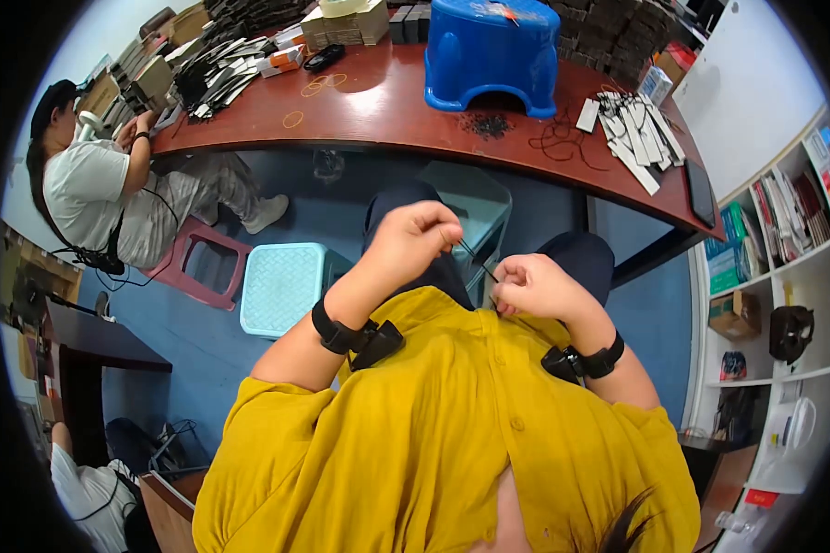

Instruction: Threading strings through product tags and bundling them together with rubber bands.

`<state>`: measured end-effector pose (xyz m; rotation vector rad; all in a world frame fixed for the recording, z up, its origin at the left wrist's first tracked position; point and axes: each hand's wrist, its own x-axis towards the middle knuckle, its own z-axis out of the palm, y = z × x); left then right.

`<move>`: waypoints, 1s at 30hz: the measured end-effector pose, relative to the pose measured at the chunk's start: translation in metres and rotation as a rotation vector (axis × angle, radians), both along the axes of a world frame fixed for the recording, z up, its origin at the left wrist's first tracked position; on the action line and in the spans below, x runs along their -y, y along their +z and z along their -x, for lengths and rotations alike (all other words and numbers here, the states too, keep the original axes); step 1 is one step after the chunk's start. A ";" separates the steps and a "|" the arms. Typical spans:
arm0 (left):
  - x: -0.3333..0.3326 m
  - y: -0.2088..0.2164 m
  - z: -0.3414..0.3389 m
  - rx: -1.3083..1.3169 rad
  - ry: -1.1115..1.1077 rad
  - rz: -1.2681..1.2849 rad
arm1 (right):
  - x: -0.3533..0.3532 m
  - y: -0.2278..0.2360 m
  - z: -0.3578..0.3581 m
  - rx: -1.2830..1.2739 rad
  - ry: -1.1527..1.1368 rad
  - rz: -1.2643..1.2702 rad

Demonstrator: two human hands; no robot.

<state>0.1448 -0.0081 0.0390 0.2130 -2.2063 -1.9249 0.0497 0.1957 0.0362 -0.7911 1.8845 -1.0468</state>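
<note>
Over my lap, my left hand [409, 241] pinches one end of a thin black cord [478, 262] between thumb and fingertips. The cord runs in a short, slanting line to my right hand [531, 288], whose curled fingers grip its other end. Both hands are apart from the table, with the cord stretched between them. Ahead on the red-brown table [387, 101] lie loose black cords [563, 138] and a small heap of black bits [486, 124]. A pile of white strips [638, 134] with black cords among them sits to their right.
A blue step stool [493, 55] stands on the table; a dark phone [699, 192] lies near its right end. Left of my legs is a pale turquoise stool [283, 290]. A seated person [92, 180] works at the far left. White shelves [775, 276] stand at right.
</note>
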 end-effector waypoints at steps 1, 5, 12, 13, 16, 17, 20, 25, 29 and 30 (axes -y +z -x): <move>0.007 0.007 0.000 -0.005 0.033 -0.049 | 0.004 0.000 0.003 -0.167 0.090 0.022; 0.003 0.006 -0.010 -0.003 0.008 -0.038 | -0.012 0.006 -0.011 -0.537 0.065 -0.003; 0.004 0.017 -0.011 -0.094 0.104 -0.059 | -0.016 0.016 -0.007 -0.808 0.035 0.221; 0.006 0.019 -0.010 -0.065 0.091 -0.080 | -0.015 0.009 -0.002 -0.941 0.051 0.284; 0.008 0.010 -0.018 -0.003 0.137 -0.019 | -0.019 -0.006 0.001 -0.710 0.050 0.225; 0.009 0.007 -0.020 -0.032 0.175 -0.003 | -0.019 -0.011 0.001 -0.537 0.019 0.177; 0.006 0.004 -0.018 -0.070 0.205 0.014 | -0.021 -0.017 0.002 -0.439 0.028 0.198; 0.003 0.009 -0.011 0.035 0.100 0.016 | -0.029 -0.011 0.005 -0.546 -0.044 0.149; -0.001 0.010 -0.011 0.093 0.032 0.088 | -0.040 -0.015 0.007 -0.526 -0.032 0.149; -0.002 0.010 -0.009 0.129 0.030 0.089 | -0.041 -0.017 0.007 -0.522 -0.016 0.160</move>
